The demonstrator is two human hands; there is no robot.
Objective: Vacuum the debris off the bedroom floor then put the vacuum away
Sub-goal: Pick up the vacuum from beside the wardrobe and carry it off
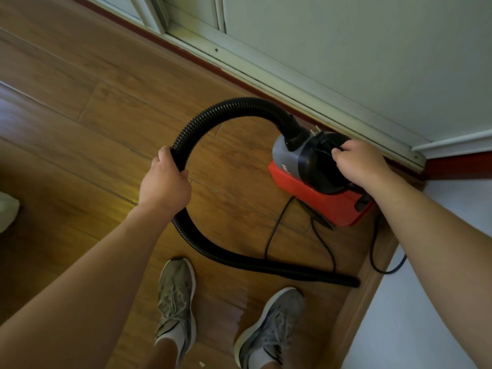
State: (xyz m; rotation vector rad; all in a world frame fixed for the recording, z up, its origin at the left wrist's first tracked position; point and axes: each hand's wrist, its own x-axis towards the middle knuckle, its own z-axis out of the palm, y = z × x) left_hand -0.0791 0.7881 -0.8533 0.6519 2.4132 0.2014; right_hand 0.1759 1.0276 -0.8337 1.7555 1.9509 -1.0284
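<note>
A small canister vacuum [314,187] with a red base and a grey and black top sits on the wooden floor, close to the corner of the room. Its black ribbed hose [229,107] arches up from the top, loops left, then runs down along the floor to an open end [351,282] by the right wall. My left hand [165,182] is closed around the hose at the left side of the loop. My right hand [359,163] grips the black handle on top of the vacuum. A black power cord [274,230] trails on the floor beside the vacuum.
My two grey sneakers [175,302] stand just behind the hose. A white sliding door track [266,73] and red skirting run along the far wall. A white wall [426,302] closes the right side. Something white [8,209] lies at the left edge. A small white speck [202,364] lies near my feet.
</note>
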